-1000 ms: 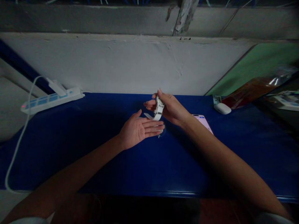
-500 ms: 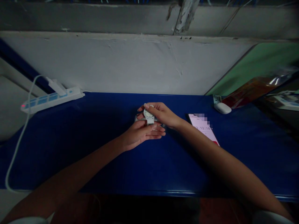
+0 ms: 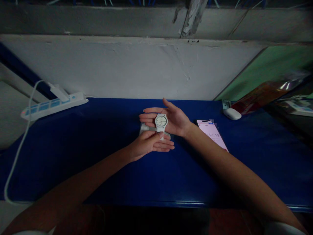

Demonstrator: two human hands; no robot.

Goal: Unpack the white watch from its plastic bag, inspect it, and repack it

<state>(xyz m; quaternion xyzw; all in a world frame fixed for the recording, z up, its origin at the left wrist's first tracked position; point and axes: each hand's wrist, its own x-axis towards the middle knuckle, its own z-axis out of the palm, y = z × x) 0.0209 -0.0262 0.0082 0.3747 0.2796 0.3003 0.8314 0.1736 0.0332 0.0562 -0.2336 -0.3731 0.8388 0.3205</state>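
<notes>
A white wristwatch with a round pale dial lies face up across both hands, over the middle of the desk. My left hand pinches its lower strap under the thumb, the other fingers stretched out to the right. Palm up, my right hand is spread behind the watch, its thumb pointing away and its fingers reaching left beneath the dial. Under the hands, partly hidden, a clear, greyish flat object rests on the desk; its kind I cannot make out.
The blue desk ends at a white wall. A phone showing a timer lies right of the hands, with a white earbud case and a reddish-brown packet beyond. At left sits a power strip with a white cable.
My right hand has let its thumb off the watch and opened flat, palm up. The watch has shifted slightly right and nearer, its dial now fully visible. My left hand still pinches the strap.
</notes>
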